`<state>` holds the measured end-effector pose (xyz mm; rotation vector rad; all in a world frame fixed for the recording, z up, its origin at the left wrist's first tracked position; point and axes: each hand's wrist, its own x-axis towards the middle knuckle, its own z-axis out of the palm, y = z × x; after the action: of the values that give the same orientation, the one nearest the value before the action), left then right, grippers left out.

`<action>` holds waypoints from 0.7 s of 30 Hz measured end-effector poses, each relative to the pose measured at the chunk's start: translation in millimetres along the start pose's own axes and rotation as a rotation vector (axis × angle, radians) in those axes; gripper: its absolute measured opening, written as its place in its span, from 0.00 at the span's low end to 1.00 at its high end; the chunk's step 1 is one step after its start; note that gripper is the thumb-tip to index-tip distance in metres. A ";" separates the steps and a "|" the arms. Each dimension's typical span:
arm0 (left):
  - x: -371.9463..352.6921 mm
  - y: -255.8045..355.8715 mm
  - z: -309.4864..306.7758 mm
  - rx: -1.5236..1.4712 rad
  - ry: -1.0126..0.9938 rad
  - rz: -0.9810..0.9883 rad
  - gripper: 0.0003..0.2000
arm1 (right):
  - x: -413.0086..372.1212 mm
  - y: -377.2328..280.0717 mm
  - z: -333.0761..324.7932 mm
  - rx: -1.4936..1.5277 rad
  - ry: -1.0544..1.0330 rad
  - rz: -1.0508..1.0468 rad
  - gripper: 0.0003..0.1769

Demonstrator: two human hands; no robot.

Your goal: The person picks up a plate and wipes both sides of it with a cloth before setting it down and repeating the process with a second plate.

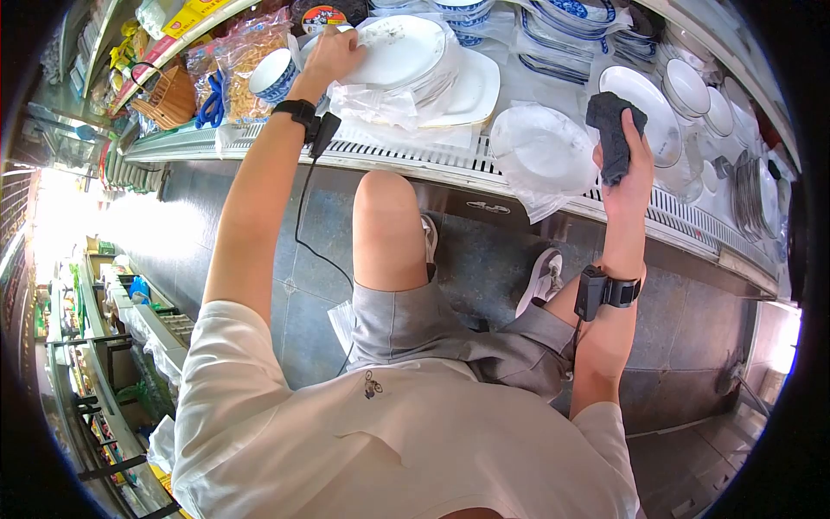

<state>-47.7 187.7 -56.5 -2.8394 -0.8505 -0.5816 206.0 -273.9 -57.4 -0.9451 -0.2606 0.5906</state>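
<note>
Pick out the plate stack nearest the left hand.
The white stack right beside the left hand, with faint floral sprigs on top; the blue-rimmed stack lies farther right, away from that hand.

Over there, the white shelf carries stacked white plates, a plastic-wrapped plate, a blue-patterned bowl and a wicker basket.

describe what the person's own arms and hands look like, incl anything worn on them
The left hand and right hand are ungloved. Short, pale sleeves end above the elbows. Each arm wears a dark band: left band, right band, each with a boxy black module. A thin black cable trails from the left one.
</note>
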 end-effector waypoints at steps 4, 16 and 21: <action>0.2 0.4 -13.6 0.123 -0.117 -0.110 0.12 | 1.0 1.4 -1.1 0.002 -0.014 0.002 0.16; 3.2 -19.8 -5.0 0.184 -0.168 -0.318 0.18 | 1.0 2.4 5.2 0.000 -0.005 0.010 0.16; 24.0 -38.3 -3.2 0.051 -0.366 -0.394 0.22 | 1.7 3.0 5.8 -0.014 0.014 0.020 0.16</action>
<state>-51.4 231.1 -43.9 -2.7846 -1.4794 -0.0639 203.6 -267.6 -56.6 -0.9664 -0.2434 0.6014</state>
